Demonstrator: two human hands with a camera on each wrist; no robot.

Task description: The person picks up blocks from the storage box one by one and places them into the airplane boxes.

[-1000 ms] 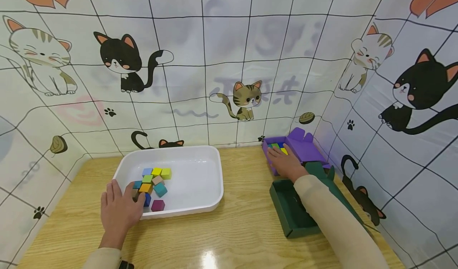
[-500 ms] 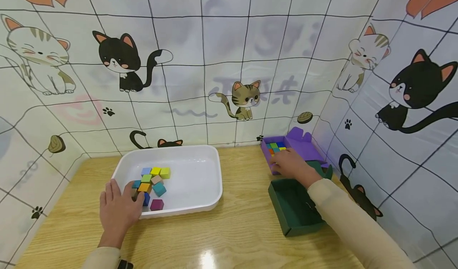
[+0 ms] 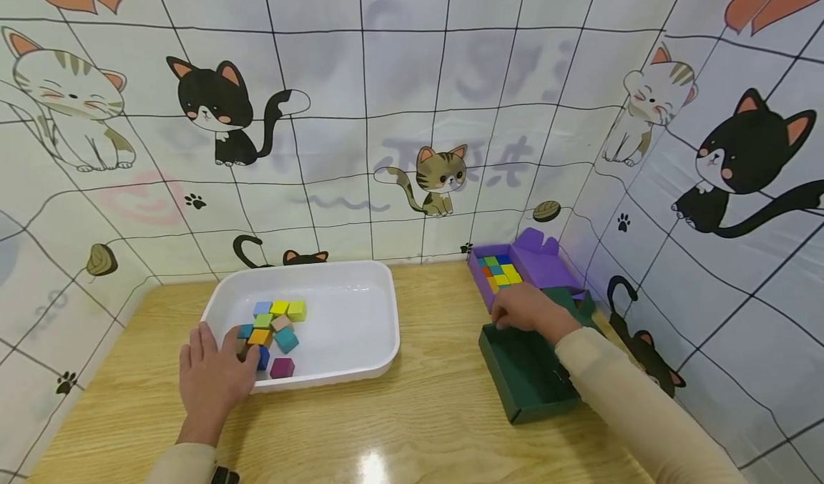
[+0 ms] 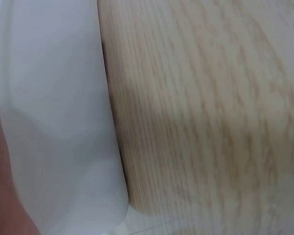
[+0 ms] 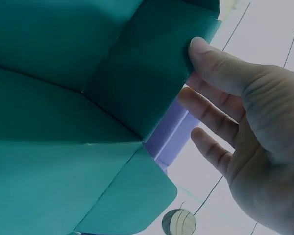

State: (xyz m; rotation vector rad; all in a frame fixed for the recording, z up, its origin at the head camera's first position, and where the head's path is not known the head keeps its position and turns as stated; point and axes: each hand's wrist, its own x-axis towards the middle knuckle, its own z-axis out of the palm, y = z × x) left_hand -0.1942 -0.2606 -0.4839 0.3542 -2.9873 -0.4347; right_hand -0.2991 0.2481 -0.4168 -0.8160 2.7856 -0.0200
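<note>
My left hand [image 3: 215, 377] rests over the left front rim of a white tray [image 3: 350, 319], its fingers straight and its thumb beside the blocks. Several coloured wooden blocks lie in the tray, among them a teal block [image 3: 286, 339] and a magenta block [image 3: 282, 368]. My right hand [image 3: 529, 308] pinches the far wall of a green box [image 3: 515, 391]. In the right wrist view the thumb [image 5: 210, 58] lies on the inner side of that wall, with fingers outside. The left wrist view shows mostly the tray's outer wall [image 4: 59, 107].
Behind the green box stands a purple box [image 3: 479, 273] with its lid [image 3: 547, 266] folded back, packed with coloured blocks [image 3: 502, 269]. Both boxes are near the right cloth wall [image 3: 727, 284]. Wooden tabletop [image 3: 425, 398] lies between the tray and the boxes.
My right hand has come back from over the blocks in the purple box to the green box's far wall, uncovering those blocks. The left hand stays on the tray.
</note>
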